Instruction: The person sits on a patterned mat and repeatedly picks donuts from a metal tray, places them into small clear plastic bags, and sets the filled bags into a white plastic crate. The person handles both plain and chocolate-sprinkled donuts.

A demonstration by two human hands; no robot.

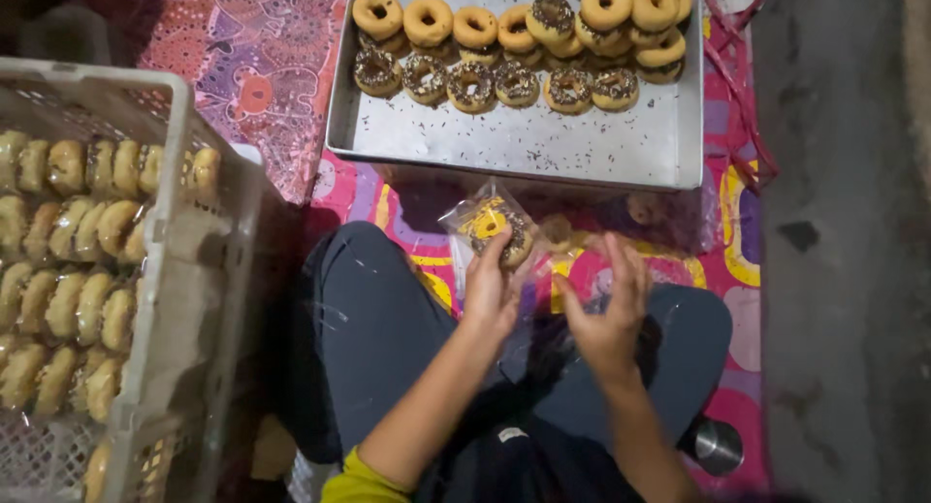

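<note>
My left hand (490, 288) holds a clear plastic bag (477, 212) with a chocolate-sprinkled doughnut (506, 234) inside it, just below the near edge of a metal tray (524, 139). My right hand (613, 304) hovers beside it with fingers spread and nothing in it, over my crossed legs. The tray carries two rows of doughnuts (472, 84), some plain and some with dark sprinkles, stacked toward the far right.
A white plastic crate (179, 299) at the left is packed with rows of bagged doughnuts. More clear bags (650, 217) lie on the colourful mat (262, 66) under the tray. A small metal cup (718, 447) sits by my right knee. Grey floor (844, 222) lies to the right.
</note>
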